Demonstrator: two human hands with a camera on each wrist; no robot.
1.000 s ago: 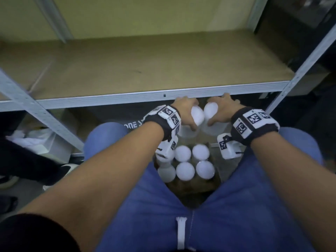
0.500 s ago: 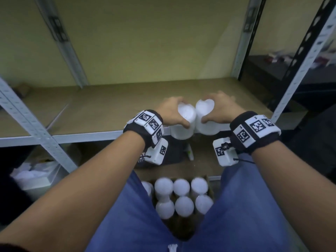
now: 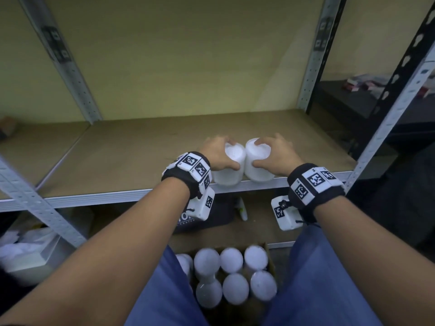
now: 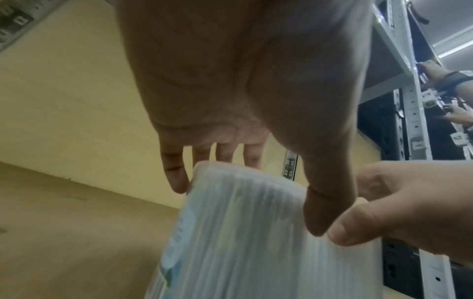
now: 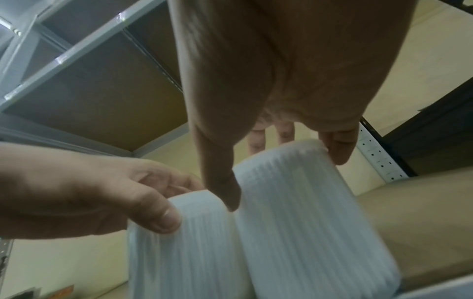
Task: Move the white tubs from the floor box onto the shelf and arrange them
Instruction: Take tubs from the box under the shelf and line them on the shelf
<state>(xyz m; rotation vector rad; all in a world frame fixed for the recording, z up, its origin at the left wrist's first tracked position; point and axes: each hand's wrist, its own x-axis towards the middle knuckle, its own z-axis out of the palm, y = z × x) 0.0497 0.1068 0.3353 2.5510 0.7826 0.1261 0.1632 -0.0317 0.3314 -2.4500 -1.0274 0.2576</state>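
White tubs sit in both my hands now, one apiece; half a second ago they hung at the shelf (image 3: 122, 147) lip, now they are over its front edge, touching each other; whether they rest on the board I cannot tell; my left hand (image 3: 217, 152) clamps the left tub (image 3: 229, 167) by its lid rim, my right hand (image 3: 276, 152) the right tub (image 3: 259, 164) likewise; below the shelf, the floor box (image 3: 268, 251) holds more tubs (image 3: 231, 275), so many trips remain, I judge.
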